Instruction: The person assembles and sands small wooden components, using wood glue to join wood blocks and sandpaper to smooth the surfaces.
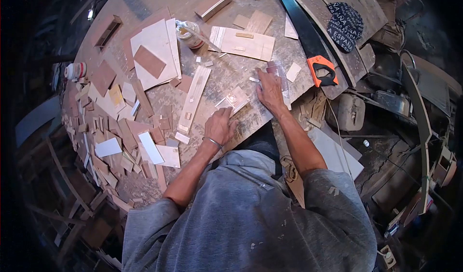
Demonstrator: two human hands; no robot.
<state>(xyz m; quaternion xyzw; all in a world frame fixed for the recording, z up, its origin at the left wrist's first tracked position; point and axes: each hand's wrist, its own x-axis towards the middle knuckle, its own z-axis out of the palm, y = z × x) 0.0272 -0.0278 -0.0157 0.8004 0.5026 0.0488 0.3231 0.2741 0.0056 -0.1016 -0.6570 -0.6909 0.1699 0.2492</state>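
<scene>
My left hand (220, 129) is at the table's near edge, its fingers curled against the left side of a small wooden board (236, 98) with thin strips on its face; the thumb sits by the near corner. Right of it, my right hand (271, 92) reaches over the table. A small whitish wood strip (254, 79) is at its thumb and index finger, which seem closed on it; the exact contact is hard to see. Beside the right hand lies a clear plastic piece (279, 72). A long narrow board (194, 98) with small blocks on it rests left of the small board.
A glue jar (190, 35) with a brush stands farther back. Beyond it lies a board with small strips (246, 43). An orange-handled handsaw (322, 71) and a patterned cap (345, 27) are at right. Many wood offcuts (108, 147) cover the left side.
</scene>
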